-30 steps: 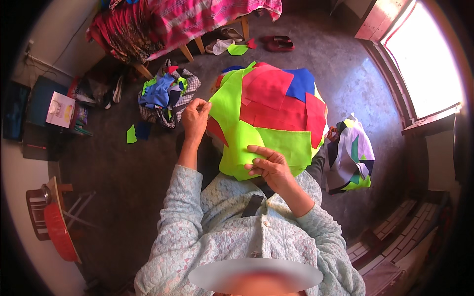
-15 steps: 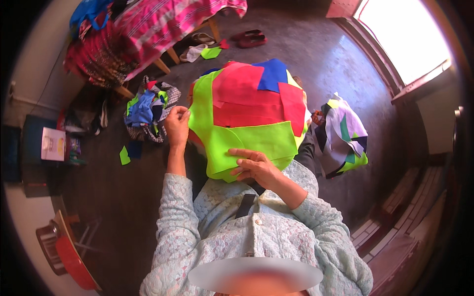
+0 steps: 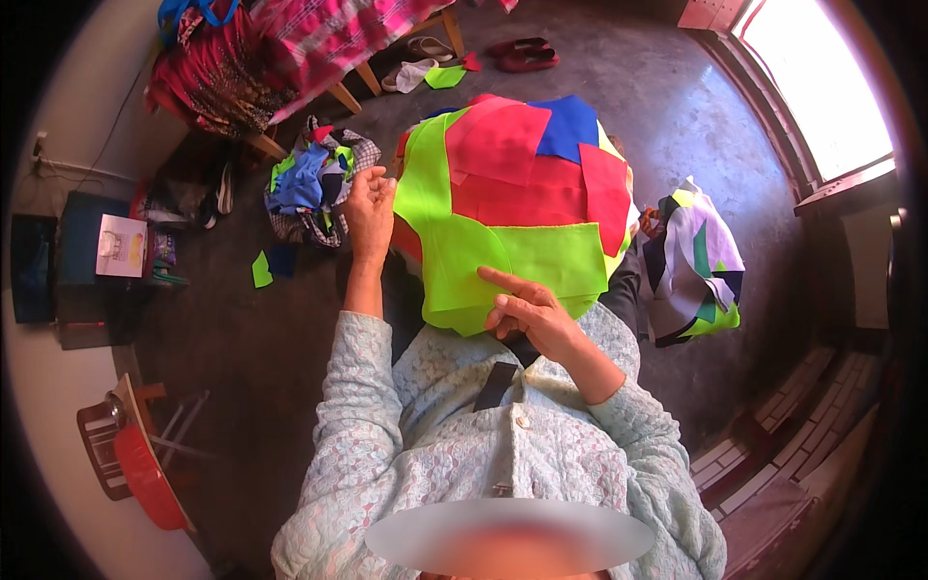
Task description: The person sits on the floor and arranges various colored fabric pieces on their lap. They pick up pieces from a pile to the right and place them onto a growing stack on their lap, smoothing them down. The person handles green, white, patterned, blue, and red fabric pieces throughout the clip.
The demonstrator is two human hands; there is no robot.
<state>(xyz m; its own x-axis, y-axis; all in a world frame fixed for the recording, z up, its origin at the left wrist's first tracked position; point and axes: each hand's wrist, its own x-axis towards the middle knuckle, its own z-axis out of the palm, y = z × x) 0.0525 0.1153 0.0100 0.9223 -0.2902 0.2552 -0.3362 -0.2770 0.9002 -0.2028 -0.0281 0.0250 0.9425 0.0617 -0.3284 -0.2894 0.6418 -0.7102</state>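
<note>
A patchwork of cloth pieces [image 3: 517,198] in red, blue and neon green lies spread over my lap. Its green pieces run down the left side and along the near edge. On the near green piece [image 3: 551,261] my right hand [image 3: 541,319] rests with the index finger stretched out and the other fingers loosely bent. Just left of the patchwork my left hand [image 3: 370,217] is raised, thumb and fingertips drawn together. Whatever those fingertips hold, if anything, is too small to make out.
Scrap cloth [image 3: 307,184] is heaped on the floor at left, near a small green scrap [image 3: 262,270]. A bundle of white, green and black cloth [image 3: 694,261] sits at right. Shoes [image 3: 522,55] lie beyond, by a pink-covered bed [image 3: 319,43]. A red stool [image 3: 150,478] stands lower left.
My left hand has moved off the patchwork's left green edge, its fingers lifted. The right hand's fingers have bent more, leaving the index finger extended. The whole view has shifted slightly.
</note>
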